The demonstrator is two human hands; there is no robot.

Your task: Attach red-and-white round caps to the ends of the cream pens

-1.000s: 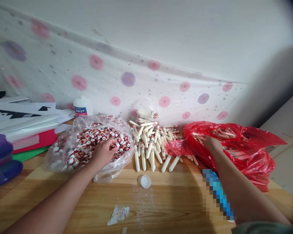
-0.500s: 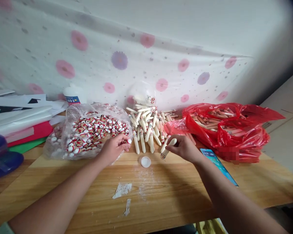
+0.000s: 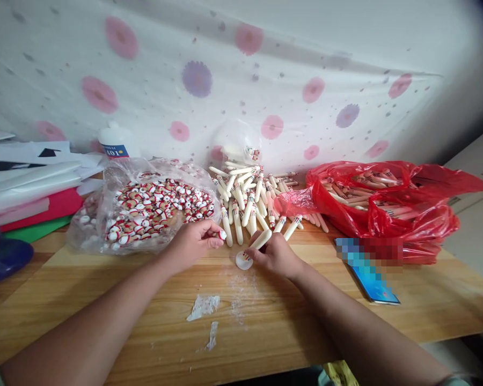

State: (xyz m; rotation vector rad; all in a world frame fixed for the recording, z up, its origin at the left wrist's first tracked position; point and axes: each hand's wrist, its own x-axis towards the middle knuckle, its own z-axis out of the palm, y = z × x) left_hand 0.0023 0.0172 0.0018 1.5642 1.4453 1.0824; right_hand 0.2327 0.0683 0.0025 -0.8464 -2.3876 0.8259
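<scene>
My left hand (image 3: 193,241) is closed in a pinch on a small red-and-white figure topper (image 3: 222,235), just right of the clear plastic bag (image 3: 80,233) full of similar toppers (image 3: 145,209). In my right hand (image 3: 279,254) is a cream multicolour pen (image 3: 261,239), tilted with its coloured-slider end down at the small round white cap (image 3: 244,261) on the table. Whether that end touches the cap's inside, I cannot tell. Other cream pens (image 3: 293,228) show just beyond my right knuckles. Behind both hands lies a pile of such pens (image 3: 237,222).
A red plastic bag (image 3: 418,225) holding more pens stands at the right, with a phone (image 3: 370,276) before it. Glue-like scraps (image 3: 203,306) lie near the front. A white bottle (image 3: 115,142) and stacked sheets (image 3: 36,177) are at the left.
My right hand has moved left and down, bringing the pen's slider end to the white cap. My left hand keeps its pinch on the topper. The view has shifted slightly.
</scene>
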